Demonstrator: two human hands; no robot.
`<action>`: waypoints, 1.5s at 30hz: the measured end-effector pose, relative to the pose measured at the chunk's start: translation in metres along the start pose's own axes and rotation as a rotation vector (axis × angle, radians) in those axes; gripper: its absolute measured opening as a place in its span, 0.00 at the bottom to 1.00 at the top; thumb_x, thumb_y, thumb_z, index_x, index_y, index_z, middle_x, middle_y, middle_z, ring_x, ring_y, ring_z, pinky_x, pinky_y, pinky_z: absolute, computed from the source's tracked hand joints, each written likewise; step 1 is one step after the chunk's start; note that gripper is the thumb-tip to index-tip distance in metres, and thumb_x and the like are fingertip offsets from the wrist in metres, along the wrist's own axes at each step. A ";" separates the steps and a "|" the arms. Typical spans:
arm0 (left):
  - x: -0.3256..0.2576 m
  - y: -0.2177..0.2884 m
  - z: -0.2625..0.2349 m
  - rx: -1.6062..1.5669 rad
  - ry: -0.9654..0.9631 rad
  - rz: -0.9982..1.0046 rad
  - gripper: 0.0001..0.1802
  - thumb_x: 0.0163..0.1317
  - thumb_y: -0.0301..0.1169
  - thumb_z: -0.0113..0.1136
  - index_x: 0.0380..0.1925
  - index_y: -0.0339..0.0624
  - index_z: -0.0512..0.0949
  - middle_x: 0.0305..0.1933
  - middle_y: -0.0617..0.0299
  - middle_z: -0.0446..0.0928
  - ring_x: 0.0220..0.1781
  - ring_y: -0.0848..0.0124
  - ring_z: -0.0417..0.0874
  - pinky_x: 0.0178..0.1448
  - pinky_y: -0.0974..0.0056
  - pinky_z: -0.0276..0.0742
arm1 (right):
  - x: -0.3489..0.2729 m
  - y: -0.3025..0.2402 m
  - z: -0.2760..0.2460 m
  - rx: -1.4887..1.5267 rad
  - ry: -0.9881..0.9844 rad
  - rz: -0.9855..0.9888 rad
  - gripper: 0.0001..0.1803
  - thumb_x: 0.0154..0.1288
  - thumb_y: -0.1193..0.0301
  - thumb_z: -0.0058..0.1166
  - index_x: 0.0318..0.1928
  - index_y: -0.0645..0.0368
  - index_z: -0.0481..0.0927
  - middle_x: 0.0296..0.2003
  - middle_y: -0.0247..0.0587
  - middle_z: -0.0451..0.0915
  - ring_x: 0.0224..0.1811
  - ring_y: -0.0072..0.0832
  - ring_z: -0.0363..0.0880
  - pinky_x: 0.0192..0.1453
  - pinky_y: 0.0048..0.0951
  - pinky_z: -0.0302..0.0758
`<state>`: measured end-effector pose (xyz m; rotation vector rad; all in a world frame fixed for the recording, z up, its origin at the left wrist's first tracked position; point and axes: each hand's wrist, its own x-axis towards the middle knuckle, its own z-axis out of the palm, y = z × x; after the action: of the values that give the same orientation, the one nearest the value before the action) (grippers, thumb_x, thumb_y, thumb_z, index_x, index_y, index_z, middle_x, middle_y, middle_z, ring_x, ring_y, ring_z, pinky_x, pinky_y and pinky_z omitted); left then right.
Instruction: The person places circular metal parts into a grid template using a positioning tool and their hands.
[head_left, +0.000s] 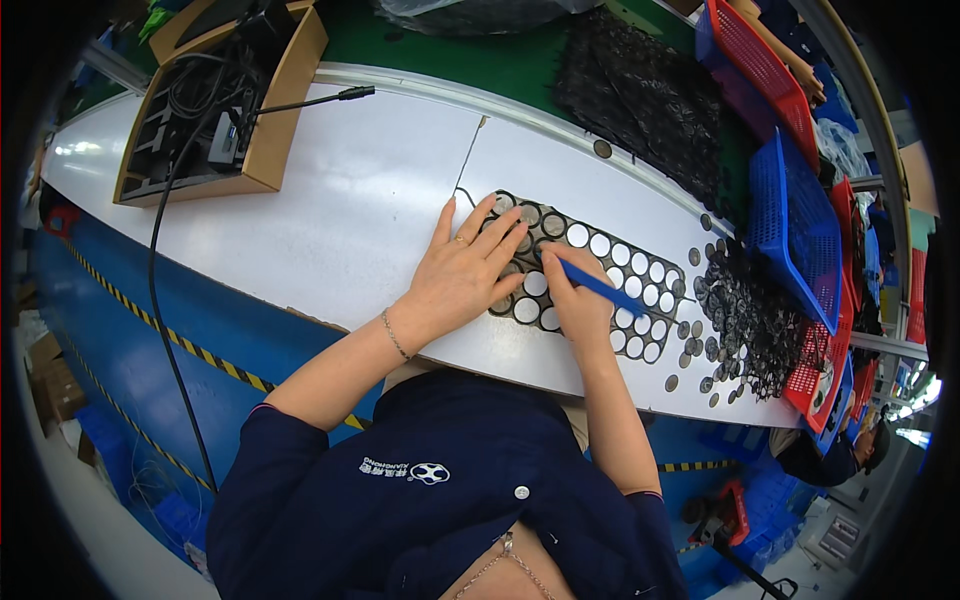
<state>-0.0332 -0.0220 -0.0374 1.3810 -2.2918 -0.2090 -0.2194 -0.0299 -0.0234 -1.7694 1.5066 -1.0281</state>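
A black sheet [628,268] with rows of round places lies on the white table in front of me. Many of these hold white discs [600,245]; those near my left fingers look grey or clear. My left hand [462,268] lies on the sheet's left end, fingers spread. A slim blue tool [600,283], whose exact kind I cannot make out, is gripped in my right hand [583,300]. The fingertips of that hand meet the sheet close to the left fingers. The tool's tip is hidden there.
Loose dark discs [695,345] and a heap of black ring-like scraps [765,320] lie right of the sheet. Blue [795,230] and red baskets [765,65] line the right side. A cardboard box [290,130] with cables stands far left. Another person [835,455] is at right.
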 end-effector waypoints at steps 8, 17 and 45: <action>-0.002 -0.002 -0.002 0.000 0.010 -0.014 0.32 0.61 0.45 0.64 0.63 0.42 0.74 0.71 0.57 0.69 0.77 0.54 0.60 0.77 0.36 0.47 | 0.028 0.051 -0.086 -0.928 0.515 -0.358 0.09 0.65 0.73 0.60 0.44 0.61 0.86 0.43 0.49 0.83 0.47 0.47 0.80 0.51 0.44 0.75; 0.002 -0.005 0.003 0.031 0.065 -0.038 0.29 0.65 0.41 0.62 0.62 0.38 0.74 0.69 0.55 0.71 0.76 0.58 0.64 0.77 0.38 0.50 | 0.030 -0.009 -0.022 0.414 -0.034 0.415 0.17 0.69 0.66 0.62 0.50 0.68 0.84 0.33 0.39 0.84 0.27 0.15 0.75 0.26 0.15 0.68; 0.003 -0.006 0.006 0.032 0.107 -0.068 0.26 0.65 0.37 0.62 0.60 0.36 0.75 0.68 0.54 0.72 0.73 0.57 0.67 0.76 0.39 0.52 | 0.032 0.038 -0.079 0.209 0.281 0.349 0.18 0.73 0.65 0.57 0.55 0.64 0.83 0.37 0.36 0.85 0.31 0.16 0.78 0.31 0.20 0.73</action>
<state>-0.0328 -0.0277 -0.0442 1.4519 -2.1718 -0.1167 -0.3045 -0.0652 -0.0082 -1.2023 1.7281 -1.2339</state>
